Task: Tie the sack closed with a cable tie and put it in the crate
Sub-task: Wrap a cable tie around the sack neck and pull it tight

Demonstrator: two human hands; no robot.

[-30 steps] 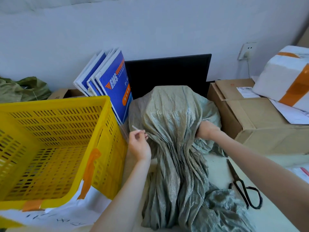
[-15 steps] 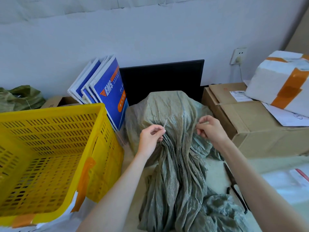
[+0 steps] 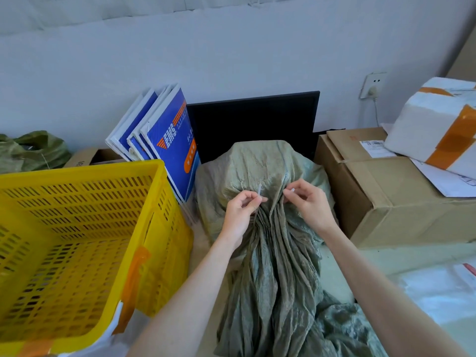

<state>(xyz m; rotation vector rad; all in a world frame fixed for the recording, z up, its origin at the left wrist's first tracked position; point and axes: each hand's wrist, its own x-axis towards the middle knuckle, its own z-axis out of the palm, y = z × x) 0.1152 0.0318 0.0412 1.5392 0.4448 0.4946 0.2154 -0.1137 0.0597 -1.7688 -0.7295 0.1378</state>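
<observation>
A grey-green woven sack (image 3: 260, 166) stands in the middle, its loose mouth gathered into folds that trail toward me. A thin white cable tie (image 3: 259, 189) runs behind the gathered neck. My left hand (image 3: 243, 210) pinches one end, which sticks up above my fingers. My right hand (image 3: 307, 202) pinches the other end at the neck's right side. The two ends are a hand's width apart over the folds. The yellow slotted crate (image 3: 82, 173) sits to the left, holding nothing.
Blue and white folders (image 3: 164, 140) lean behind the crate, next to a black screen (image 3: 253, 117). A cardboard box (image 3: 381, 191) with a taped white parcel (image 3: 435, 124) stands on the right. Another green sack (image 3: 31, 150) lies far left.
My right hand came from behind the sack to the front of the neck with the tie's end. My left hand moved right. Both ends have drawn closer together.
</observation>
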